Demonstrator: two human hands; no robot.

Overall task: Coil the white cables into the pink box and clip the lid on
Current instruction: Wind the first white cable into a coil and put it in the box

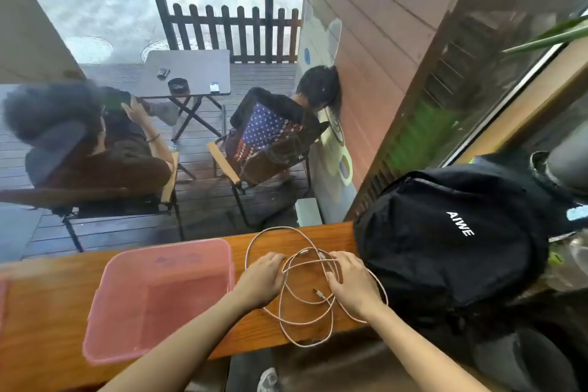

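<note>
White cables (pixel 288 312) lie in loose, tangled loops on the wooden counter (pixel 47 312), one loop hanging past the near edge. My left hand (pixel 262 277) rests palm down on the left side of the loops, fingers curled over a strand. My right hand (pixel 348 283) lies on the right side, fingers spread over the crossing strands. The pink translucent box (pixel 105 305) stands open and empty to the left of my left hand. A pink edge (pixel 2 296) at the far left may be the lid.
A black backpack (pixel 445 242) sits on the counter directly right of my right hand. Beyond the glass in front, two people sit on chairs by a small table (pixel 191 70) on a deck.
</note>
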